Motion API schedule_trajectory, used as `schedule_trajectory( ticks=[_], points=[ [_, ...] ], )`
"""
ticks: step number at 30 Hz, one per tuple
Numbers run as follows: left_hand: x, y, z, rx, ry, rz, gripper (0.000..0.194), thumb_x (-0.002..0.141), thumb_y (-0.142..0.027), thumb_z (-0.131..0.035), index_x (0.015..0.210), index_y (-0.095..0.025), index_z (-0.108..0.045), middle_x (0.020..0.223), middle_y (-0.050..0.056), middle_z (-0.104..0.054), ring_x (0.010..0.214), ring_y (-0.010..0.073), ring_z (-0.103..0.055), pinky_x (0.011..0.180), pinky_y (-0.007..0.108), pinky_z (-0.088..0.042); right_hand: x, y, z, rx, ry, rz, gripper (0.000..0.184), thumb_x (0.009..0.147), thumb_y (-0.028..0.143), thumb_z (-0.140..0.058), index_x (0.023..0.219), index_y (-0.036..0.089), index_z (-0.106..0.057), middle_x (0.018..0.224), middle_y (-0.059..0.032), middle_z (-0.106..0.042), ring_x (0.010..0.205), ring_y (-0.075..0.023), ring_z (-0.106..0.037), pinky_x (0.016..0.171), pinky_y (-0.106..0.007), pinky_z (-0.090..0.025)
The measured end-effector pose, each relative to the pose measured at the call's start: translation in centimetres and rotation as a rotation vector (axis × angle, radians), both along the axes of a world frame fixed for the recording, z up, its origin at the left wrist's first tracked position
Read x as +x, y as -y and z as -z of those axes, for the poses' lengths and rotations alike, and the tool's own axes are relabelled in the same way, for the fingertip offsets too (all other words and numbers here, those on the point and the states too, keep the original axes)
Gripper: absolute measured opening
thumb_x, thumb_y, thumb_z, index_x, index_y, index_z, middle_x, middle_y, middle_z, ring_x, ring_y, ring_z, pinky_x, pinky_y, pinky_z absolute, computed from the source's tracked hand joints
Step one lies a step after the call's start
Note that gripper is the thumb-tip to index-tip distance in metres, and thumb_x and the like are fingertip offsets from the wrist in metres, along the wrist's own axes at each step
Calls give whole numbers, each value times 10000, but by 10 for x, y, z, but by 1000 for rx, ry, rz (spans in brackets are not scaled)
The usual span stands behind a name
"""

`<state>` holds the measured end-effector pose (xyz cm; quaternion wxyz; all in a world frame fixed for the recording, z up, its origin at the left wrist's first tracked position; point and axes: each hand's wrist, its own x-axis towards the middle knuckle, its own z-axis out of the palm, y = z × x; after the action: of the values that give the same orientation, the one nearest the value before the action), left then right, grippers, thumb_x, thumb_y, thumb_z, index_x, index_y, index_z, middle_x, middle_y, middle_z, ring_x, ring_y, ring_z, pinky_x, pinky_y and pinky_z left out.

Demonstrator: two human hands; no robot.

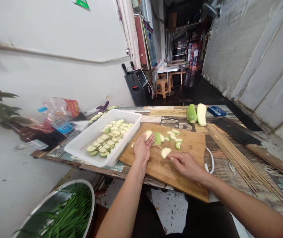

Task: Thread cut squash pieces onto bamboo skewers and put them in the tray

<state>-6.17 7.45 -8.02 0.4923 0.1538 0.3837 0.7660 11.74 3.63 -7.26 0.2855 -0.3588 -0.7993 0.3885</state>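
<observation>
Over the wooden cutting board (pixel 143 167), my right hand (pixel 185 166) pinches a thin bamboo skewer (pixel 157 144). A half-round zucchini slice (pixel 166 152) is threaded on it close to my right fingers. The skewer's far end meets a second zucchini slice (pixel 148 135), which my left hand (pixel 142 148) grips by its edge; whether the tip has pierced it I cannot tell. Beyond my hands, several loose zucchini pieces (pixel 178 144) lie on the board. Left of the board, a white plastic tray (pixel 108 162) holds many skewered slices (pixel 111 134).
Bundled bamboo skewers (pixel 235 158) and a large cleaver (pixel 238 132) lie at right. A whole and a peeled-looking zucchini (pixel 201 115) stand behind the board, beside a blue dish (pixel 217 111). Bottles (pixel 62 124) crowd the left wall. Below left, a metal basin (pixel 91 195) holds green chives.
</observation>
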Motion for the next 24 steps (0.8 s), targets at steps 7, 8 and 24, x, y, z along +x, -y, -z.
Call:
schedule_trajectory(
  ticks=[7, 8, 24],
  points=[
    [2, 2, -1, 2, -3, 13, 90, 769, -114, -528, 820, -75, -591, 841, 131, -668, 798, 228, -657, 800, 390, -498, -1, 0, 1, -11, 5, 13, 267, 816, 215, -361, 553, 176, -342, 528, 41, -295, 486, -82, -275, 479, -224, -206],
    [2, 2, -1, -1, -2, 12, 90, 770, -112, -527, 821, -75, -592, 837, 130, -669, 796, 227, -657, 799, 385, -499, -1, 0, 1, -12, 1, 14, 271, 817, 216, -361, 551, 177, -328, 528, 42, -290, 488, -82, -276, 480, -224, -205],
    [10, -4, -6, -2, 234, 52, 66, 802, -165, -543, 821, -102, -555, 864, 129, -667, 900, 233, -632, 792, 373, -512, 1, 0, 0, -213, -109, 36, 257, 832, 264, -373, 727, 151, -578, 452, 59, -321, 413, -74, -284, 418, -208, -194]
  ],
)
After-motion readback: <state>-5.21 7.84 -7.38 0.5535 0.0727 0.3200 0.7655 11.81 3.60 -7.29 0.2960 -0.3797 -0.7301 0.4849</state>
